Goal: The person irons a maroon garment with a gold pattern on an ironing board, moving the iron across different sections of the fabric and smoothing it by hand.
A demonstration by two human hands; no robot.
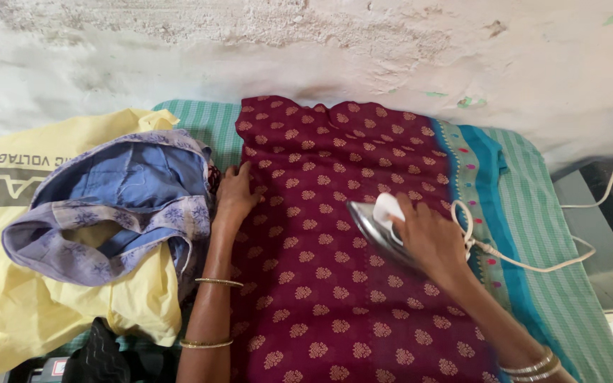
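A maroon cloth (321,284) with gold motifs and a teal patterned border lies spread on a green checked padded surface (569,284). My right hand (431,237) grips the white handle of a metal clothes iron (374,223), which rests flat on the cloth near its middle. My left hand (237,193) lies flat, fingers apart, on the cloth's left edge. Bangles ring both wrists. A white cord (533,264) trails from the iron off to the right.
A heap of clothes (108,206) sits at the left: a blue-grey printed garment on a yellow bag with printing. A rough whitewashed wall (306,50) runs along the far side. A grey floor or step (597,220) lies to the right.
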